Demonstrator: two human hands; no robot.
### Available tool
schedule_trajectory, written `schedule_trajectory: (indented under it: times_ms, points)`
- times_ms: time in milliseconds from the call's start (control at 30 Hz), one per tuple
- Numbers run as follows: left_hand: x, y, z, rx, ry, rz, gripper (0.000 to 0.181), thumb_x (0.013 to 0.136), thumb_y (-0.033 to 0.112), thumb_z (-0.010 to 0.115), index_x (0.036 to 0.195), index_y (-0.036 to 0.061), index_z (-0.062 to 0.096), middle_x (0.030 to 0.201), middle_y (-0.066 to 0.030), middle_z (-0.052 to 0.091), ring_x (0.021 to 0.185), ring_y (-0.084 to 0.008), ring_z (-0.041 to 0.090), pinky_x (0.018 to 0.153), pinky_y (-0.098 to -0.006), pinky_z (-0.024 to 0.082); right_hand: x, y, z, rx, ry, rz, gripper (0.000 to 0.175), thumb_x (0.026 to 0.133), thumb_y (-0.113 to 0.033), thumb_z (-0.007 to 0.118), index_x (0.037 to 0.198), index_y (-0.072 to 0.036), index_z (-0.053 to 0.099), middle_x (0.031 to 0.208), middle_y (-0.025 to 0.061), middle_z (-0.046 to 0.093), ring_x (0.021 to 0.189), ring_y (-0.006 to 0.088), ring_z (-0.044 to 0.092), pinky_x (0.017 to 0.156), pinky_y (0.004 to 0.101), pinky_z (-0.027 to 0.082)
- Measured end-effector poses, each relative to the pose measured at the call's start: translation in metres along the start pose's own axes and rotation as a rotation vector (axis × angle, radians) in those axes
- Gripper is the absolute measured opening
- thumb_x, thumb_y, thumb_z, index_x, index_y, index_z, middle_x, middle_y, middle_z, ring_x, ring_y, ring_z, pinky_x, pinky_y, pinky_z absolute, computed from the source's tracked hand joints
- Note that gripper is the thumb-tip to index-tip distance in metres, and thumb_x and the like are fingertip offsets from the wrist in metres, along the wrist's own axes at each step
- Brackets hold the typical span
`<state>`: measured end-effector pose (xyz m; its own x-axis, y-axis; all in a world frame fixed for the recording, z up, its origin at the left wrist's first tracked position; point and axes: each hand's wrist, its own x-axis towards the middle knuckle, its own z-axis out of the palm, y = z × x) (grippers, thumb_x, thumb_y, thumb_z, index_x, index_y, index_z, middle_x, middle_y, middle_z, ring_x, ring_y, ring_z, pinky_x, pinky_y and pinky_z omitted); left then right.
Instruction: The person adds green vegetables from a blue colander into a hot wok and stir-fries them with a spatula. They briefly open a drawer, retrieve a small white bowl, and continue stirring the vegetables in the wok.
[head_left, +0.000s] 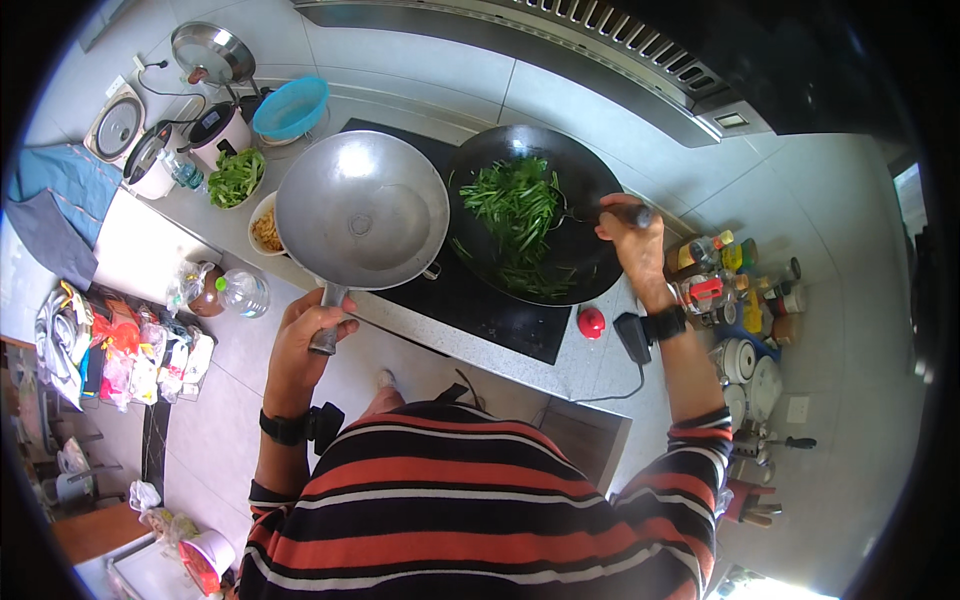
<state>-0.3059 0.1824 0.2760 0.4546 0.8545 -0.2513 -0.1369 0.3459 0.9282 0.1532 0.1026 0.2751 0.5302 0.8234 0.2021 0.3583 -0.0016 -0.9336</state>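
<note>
My left hand (310, 324) grips the stubby handle of a silver metal wok or pan lid (330, 202), hollow side not certain, held over the left part of the black cooktop (480, 311). In my right hand (634, 232) is the dark handle of a metal spatula or ladle (561, 210). Its head lies against a heap of chopped green leafy vegetable (514, 199) in a dark wok (592, 262). The wok sits on the right side of the cooktop. Some loose green pieces are spread lower on the wok's wall.
Left on the counter are a bowl of yellowish food (264, 229), a bowl of leafy greens (236, 178), a blue basin (291, 109) and cookers (219, 133). Bottles (701, 251), a red knob-shaped item (591, 323) and a black corded device (634, 339) stand right. A range hood (525, 60) overhangs the wok.
</note>
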Motion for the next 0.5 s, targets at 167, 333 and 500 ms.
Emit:
schedule_trajectory:
  times_ms: [167, 333, 500]
  points:
    - [-0.001, -0.001, 0.000, 0.023, 0.022, -0.007, 0.038, 0.088, 0.026, 0.058, 0.106, -0.0051, 0.066, 0.103, -0.0100, 0.065, 0.095, -0.0184, 0.062, 0.091, -0.0335, 0.053, -0.017, -0.017, -0.020, -0.044, -0.016, -0.120, 0.017, 0.082, 0.003, 0.066, 0.098, 0.001, 0.071, 0.072, 0.0015, 0.066, 0.063, 0.0083, 0.059, 0.058, 0.0244, 0.047]
    - [-0.010, 0.003, 0.000, 0.034, 0.036, -0.018, 0.039, 0.085, 0.028, 0.059, 0.106, -0.0047, 0.067, 0.103, -0.0090, 0.065, 0.095, -0.0181, 0.062, 0.092, -0.0333, 0.052, 0.058, 0.019, -0.086, -0.147, 0.049, 0.128, 0.024, 0.084, 0.002, 0.064, 0.107, 0.002, 0.069, 0.091, 0.0105, 0.071, 0.074, 0.0172, 0.069, 0.067, 0.0280, 0.059]
    - [-0.020, 0.004, 0.006, 0.040, 0.066, -0.021, 0.038, 0.084, 0.028, 0.059, 0.104, -0.0037, 0.067, 0.103, -0.0091, 0.065, 0.095, -0.0177, 0.062, 0.092, -0.0329, 0.052, 0.096, 0.067, -0.075, 0.286, 0.015, 0.148, 0.030, 0.083, -0.001, 0.064, 0.112, 0.000, 0.069, 0.110, 0.0141, 0.071, 0.092, 0.0247, 0.071, 0.081, 0.0347, 0.062]
